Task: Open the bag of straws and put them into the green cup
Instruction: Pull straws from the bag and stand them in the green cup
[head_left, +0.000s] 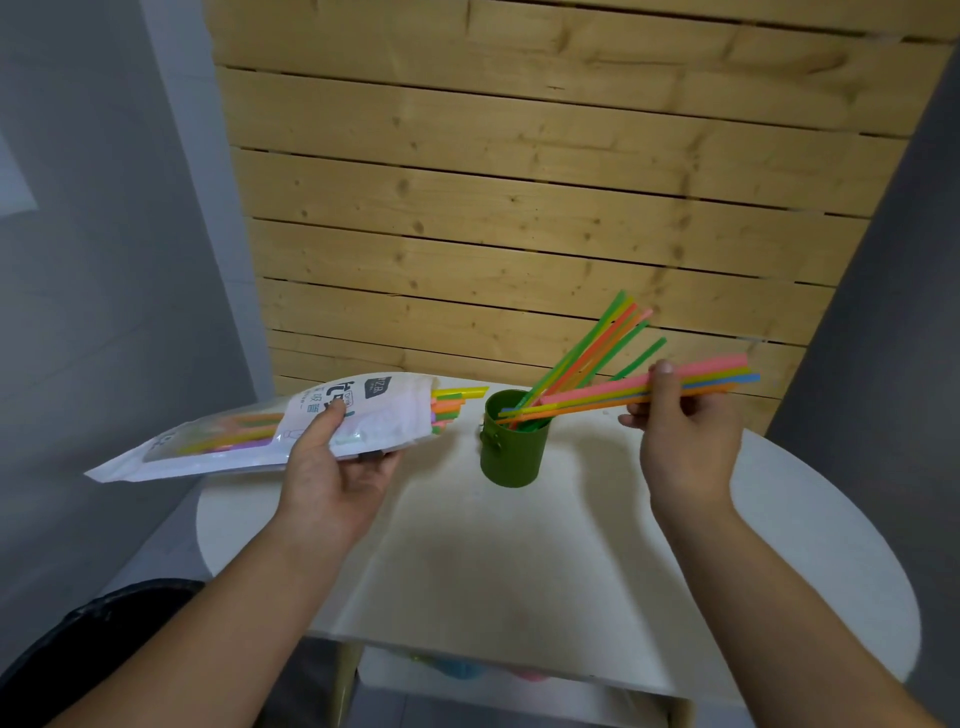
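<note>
Left hand fingers grip the open straw bag; right hand fingers pinch a straw bundle entering the green cup.

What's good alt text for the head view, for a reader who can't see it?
A person's right hand feeds a bundle of coloured straws into a green cup that already holds several, on a white table. The left hand holds the opened bag of straws left of the cup, straw ends poking out. A wooden slat wall stands behind.
</note>
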